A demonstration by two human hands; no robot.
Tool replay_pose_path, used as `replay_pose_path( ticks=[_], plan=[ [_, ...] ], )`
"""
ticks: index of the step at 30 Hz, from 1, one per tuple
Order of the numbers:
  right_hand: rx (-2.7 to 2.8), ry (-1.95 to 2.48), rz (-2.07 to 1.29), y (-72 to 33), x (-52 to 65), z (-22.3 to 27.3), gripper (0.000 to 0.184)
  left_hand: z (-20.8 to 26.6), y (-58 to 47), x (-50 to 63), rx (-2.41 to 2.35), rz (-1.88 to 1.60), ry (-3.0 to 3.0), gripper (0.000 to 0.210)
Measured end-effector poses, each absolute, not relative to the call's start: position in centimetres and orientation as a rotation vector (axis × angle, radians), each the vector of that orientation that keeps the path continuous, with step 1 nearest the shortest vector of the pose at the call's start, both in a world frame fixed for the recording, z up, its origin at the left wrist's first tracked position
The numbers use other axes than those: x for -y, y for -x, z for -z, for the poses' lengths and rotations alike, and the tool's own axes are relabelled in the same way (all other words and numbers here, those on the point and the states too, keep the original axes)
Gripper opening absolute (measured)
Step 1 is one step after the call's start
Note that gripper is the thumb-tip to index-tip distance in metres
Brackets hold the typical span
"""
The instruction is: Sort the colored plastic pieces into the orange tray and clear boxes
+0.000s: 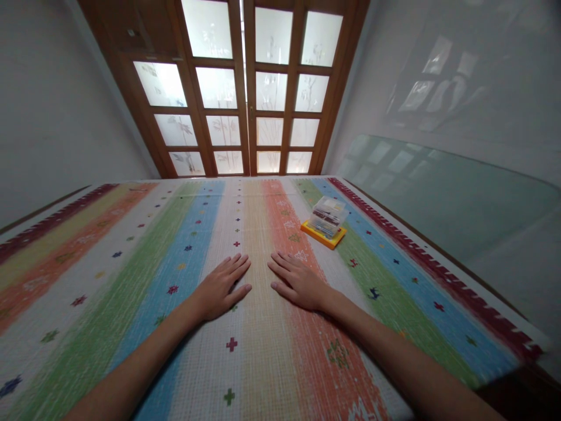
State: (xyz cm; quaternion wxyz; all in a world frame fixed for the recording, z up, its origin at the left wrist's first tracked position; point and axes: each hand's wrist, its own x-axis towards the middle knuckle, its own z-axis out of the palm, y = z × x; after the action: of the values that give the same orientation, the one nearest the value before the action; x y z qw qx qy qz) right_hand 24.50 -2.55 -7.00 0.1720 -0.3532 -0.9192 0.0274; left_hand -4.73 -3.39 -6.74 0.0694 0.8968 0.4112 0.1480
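My left hand lies flat, palm down, on a striped cloth that covers the table. Opposite it, my right hand rests palm down too, with its fingers stretched out. A small gap of cloth separates the two hands, and neither holds anything. Beyond the right hand, a little to its right, sits a small clear plastic case on an orange-yellow base. Dark, thin pieces show inside the case, too small to name. Neither hand touches it.
Wooden doors with frosted panes stand past the table's far edge. On the right, a pale glass-like panel leans along the wall beside the table. A plain wall rises on the left.
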Motion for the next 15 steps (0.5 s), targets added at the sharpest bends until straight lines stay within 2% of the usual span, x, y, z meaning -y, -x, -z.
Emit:
replay_pose_path(
  ticks=[4,8,15],
  plan=[
    [2.574,0.964,-0.087,-24.6,2.5,6.9,0.053,6.9,4.8,3.3,-1.235,-0.458,-2.704,0.065],
    [2.535,0.851,-0.056,-25.2,2.1,5.9,0.038,6.8,4.8,3.3,-1.232,-0.453,-2.706,0.065],
    [2.282,0.867,0.151,-28.9,-0.6,1.7,0.026,6.7,4.6,3.3,-1.244,-0.416,-2.683,0.069]
  ],
)
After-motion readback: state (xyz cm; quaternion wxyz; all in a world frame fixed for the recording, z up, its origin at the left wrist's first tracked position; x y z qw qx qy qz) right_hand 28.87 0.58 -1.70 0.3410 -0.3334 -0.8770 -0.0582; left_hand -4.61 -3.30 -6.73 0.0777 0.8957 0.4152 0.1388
